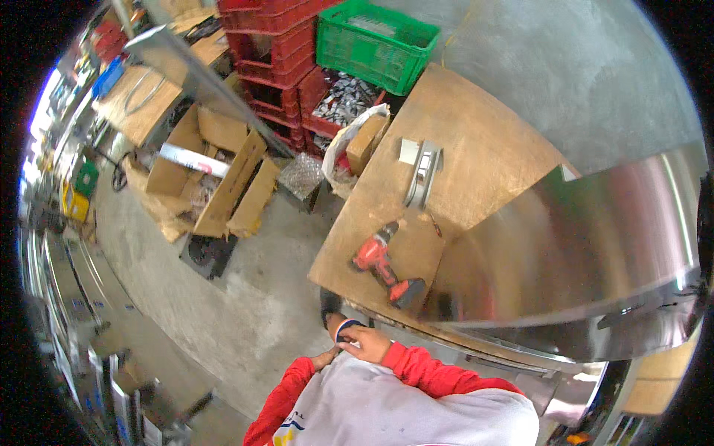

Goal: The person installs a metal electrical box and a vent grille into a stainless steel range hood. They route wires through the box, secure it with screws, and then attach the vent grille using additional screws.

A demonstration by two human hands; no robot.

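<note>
Right hand (pixel 368 343) and left hand (pixel 325 360) close together just off the counter (pixel 491 119)
The right hand's fingers sit narrow beside a striped band (pixel 347 326); whether either hand grips anything, I cannot tell. The red-and-black drill (pixel 382 269) lies on the counter, between a metal bracket (pixel 423 177) and the near edge, beside a shiny metal sheet (pixel 558 260)

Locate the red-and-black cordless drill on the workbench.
In the head view, the red-and-black cordless drill lies just right of centre, on the brown wooden tabletop, left of the large shiny metal sheet.
</note>
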